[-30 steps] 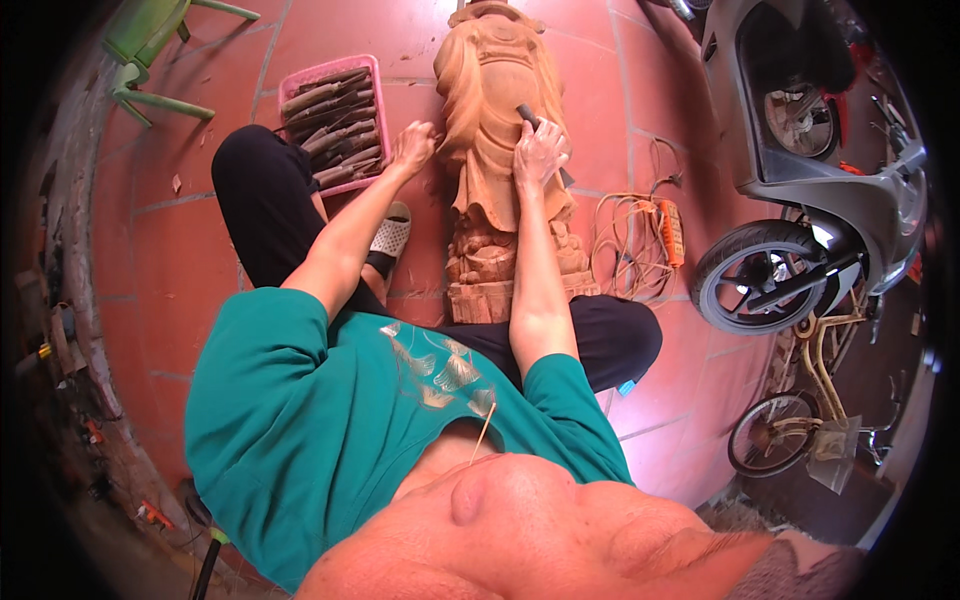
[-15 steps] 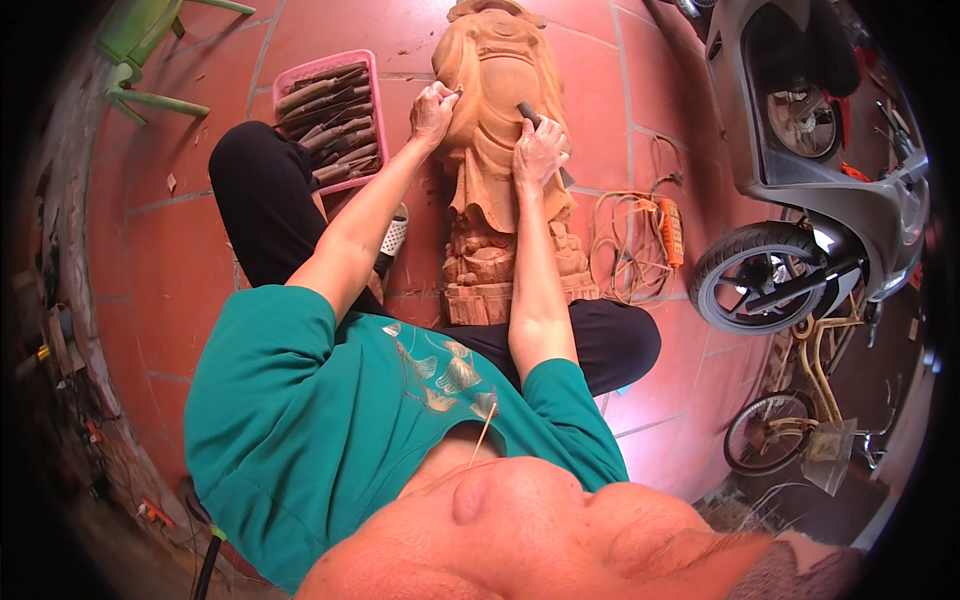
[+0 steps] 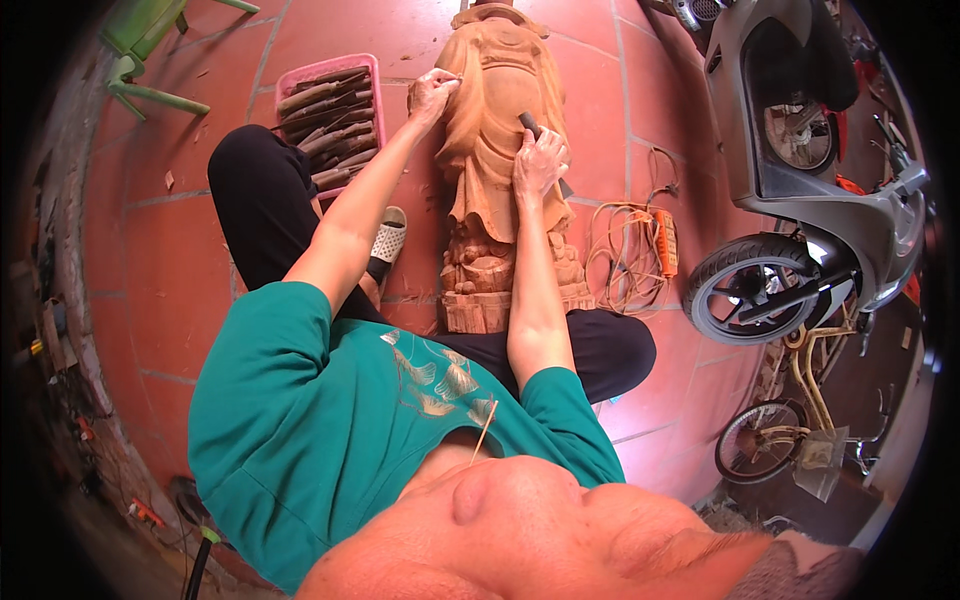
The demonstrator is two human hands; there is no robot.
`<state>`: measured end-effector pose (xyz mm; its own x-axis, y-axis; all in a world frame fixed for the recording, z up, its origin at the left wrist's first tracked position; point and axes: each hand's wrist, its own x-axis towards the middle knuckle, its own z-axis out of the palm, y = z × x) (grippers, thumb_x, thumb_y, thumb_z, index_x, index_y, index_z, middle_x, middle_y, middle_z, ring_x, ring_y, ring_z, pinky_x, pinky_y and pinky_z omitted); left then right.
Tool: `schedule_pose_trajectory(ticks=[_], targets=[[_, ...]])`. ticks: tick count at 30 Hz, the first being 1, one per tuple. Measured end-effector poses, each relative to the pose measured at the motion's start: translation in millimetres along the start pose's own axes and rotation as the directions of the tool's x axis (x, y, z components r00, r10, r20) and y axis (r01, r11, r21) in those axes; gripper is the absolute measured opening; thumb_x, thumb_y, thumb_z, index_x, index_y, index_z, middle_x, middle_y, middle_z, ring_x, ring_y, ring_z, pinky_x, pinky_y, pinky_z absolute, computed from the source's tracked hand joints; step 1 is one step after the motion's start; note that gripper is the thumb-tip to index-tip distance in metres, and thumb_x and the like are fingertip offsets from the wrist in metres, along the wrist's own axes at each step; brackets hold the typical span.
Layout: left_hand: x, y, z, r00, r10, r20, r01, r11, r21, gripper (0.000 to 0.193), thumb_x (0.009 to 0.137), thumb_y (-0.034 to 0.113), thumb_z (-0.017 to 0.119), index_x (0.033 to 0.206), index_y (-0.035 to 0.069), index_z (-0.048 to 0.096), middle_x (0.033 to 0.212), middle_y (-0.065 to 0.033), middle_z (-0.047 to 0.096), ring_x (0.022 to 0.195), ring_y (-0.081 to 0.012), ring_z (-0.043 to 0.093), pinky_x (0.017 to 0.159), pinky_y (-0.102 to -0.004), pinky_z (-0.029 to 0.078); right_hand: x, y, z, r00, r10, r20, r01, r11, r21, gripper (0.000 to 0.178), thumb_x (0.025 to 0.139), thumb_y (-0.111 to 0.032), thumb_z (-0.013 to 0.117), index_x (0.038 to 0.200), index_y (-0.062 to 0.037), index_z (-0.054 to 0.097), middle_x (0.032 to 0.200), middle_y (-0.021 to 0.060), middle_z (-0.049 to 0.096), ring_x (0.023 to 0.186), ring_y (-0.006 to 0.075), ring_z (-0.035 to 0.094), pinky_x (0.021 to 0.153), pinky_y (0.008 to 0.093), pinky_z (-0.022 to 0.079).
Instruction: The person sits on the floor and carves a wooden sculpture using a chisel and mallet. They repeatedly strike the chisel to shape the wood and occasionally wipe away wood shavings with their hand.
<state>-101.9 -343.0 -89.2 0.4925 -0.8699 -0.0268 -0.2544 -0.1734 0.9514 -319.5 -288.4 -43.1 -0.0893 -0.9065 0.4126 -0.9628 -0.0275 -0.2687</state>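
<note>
A green plastic chair (image 3: 143, 32) is far left; at right are a corded orange power strip (image 3: 665, 243), a grey motor scooter (image 3: 815, 213) and, nearer, a bicycle (image 3: 811, 393).

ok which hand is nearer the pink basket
Left. The left hand is just right of the pink basket; the right hand is farther right, over the carved statue.
</note>
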Motion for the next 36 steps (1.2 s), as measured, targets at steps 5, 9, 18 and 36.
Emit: schedule_pose_trajectory(ticks=[5, 9, 18, 36], targets=[[-14, 8, 10, 0.998, 0.057, -0.03, -0.052, 0.99, 0.133, 0.022, 0.079, 0.033, 0.073, 0.089, 0.013, 0.074, 0.082, -0.0124, 0.072, 0.079, -0.0288, 0.07, 0.07, -0.0416, 0.051, -2, 3, 1, 1.0, -0.014, -0.024, 0.013, 1.0, -0.028, 0.03, 0.094, -0.037, 0.059, 0.112, -0.014, 0.059, 0.114, 0.0013, 0.057, 0.109, 0.0227, 0.055, 0.085, 0.048, 0.042], [-32, -14, 2, 0.995, 0.066, -0.07, -0.063, 0.997, 0.042, 0.022, 0.081, 0.031, 0.074, 0.089, 0.01, 0.075, 0.068, -0.0055, 0.066, 0.063, -0.0144, 0.06, 0.061, -0.0344, 0.047, -1, 0, -2, 1.0, -0.012, -0.004, 0.011, 0.999, -0.05, 0.03, 0.094, -0.037, 0.059, 0.113, -0.0139, 0.059, 0.113, 0.0017, 0.056, 0.109, 0.0226, 0.054, 0.085, 0.0477, 0.042], [-16, -19, -31, 0.99, 0.022, 0.139, -0.037, 0.994, 0.106, 0.015, 0.079, 0.021, 0.074, 0.08, 0.005, 0.074, 0.072, -0.0083, 0.073, 0.068, -0.015, 0.07, 0.062, -0.0306, 0.052, 1, -2, -2, 1.0, 0.001, 0.006, -0.001, 1.0, -0.002, 0.03, 0.094, -0.037, 0.058, 0.114, -0.0132, 0.059, 0.115, 0.0026, 0.057, 0.111, 0.0239, 0.054, 0.089, 0.0486, 0.04], [45, 18, 20, 0.961, 0.275, 0.042, -0.272, 0.898, 0.345, 0.015, 0.086, 0.02, 0.065, 0.097, 0.013, 0.071, 0.096, -0.0148, 0.067, 0.092, -0.0344, 0.066, 0.079, -0.0466, 0.053, -1, -2, -6, 0.998, 0.035, 0.049, -0.035, 0.999, -0.005, 0.035, 0.095, -0.039, 0.056, 0.119, -0.0122, 0.058, 0.116, 0.002, 0.056, 0.113, 0.0238, 0.054, 0.089, 0.0475, 0.041]])
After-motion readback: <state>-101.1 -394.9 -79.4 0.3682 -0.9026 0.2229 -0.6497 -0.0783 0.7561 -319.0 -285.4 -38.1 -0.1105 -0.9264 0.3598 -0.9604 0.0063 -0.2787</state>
